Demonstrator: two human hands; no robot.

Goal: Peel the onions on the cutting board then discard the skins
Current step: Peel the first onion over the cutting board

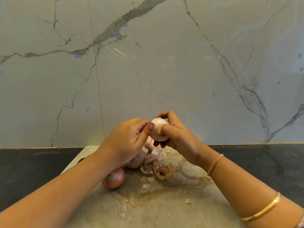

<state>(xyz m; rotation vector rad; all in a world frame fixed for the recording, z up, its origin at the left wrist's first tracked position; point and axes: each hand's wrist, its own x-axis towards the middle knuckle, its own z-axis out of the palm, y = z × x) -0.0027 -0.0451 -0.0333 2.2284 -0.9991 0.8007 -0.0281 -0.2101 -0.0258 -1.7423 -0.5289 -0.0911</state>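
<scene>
Gripping smooth round onion (159,131), R hand (179,137)

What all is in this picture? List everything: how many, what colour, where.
wall: 1, pale marble with grey veins, background
counter: 1, dark, below the wall
cutting board: 1, pale and stained, on the counter
resting onions: about 3, pink-brown, on the cutting board, partly hidden
loose skins: one pile plus scraps, brown-pink, right of the resting onions
held onion: 1, pale pink, raised at centre
bracelets: 2, gold and pink, right forearm
left hand: 1, thumb on held onion
right hand: 1, grips held onion
</scene>
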